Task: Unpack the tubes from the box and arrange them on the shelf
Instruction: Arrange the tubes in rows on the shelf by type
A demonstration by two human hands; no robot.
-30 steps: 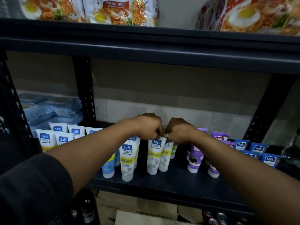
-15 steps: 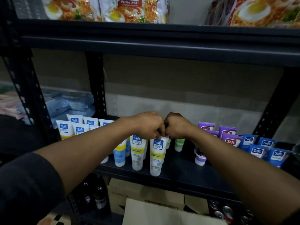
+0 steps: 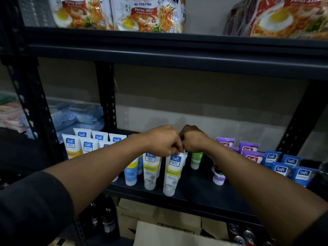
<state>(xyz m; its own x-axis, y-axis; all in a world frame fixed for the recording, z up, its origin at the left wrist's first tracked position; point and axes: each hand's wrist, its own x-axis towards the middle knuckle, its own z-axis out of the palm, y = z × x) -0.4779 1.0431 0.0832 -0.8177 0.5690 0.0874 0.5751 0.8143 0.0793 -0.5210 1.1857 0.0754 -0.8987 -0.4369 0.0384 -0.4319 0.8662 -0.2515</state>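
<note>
Two bare forearms reach into a dark metal shelf (image 3: 195, 194), knuckles almost touching above a front row of soft plastic tubes. The left hand (image 3: 163, 142) is curled down, its fingertips pinching the flat crimped end of a white tube (image 3: 173, 176) with a yellow band, which stands cap-down near the shelf's front edge. The right hand (image 3: 194, 139) is clenched just beside it, fingers tucked under – whether they grip that same crimp or the tube behind cannot be told.

A matching white tube (image 3: 150, 172) and a pale blue tube (image 3: 130, 175) stand upright just to the left, and a green tube (image 3: 196, 159) stands further back. More white tubes (image 3: 87, 146) stand in ranks at the left; purple tubes (image 3: 248, 148) and blue tubes (image 3: 284, 168) fill the right. Glossy crinkled noodle packets (image 3: 142, 15) sit on the shelf above – and below, a brown cardboard box (image 3: 159, 221) lies between dark bottles (image 3: 106, 219) and round metal cans (image 3: 248, 234).
</note>
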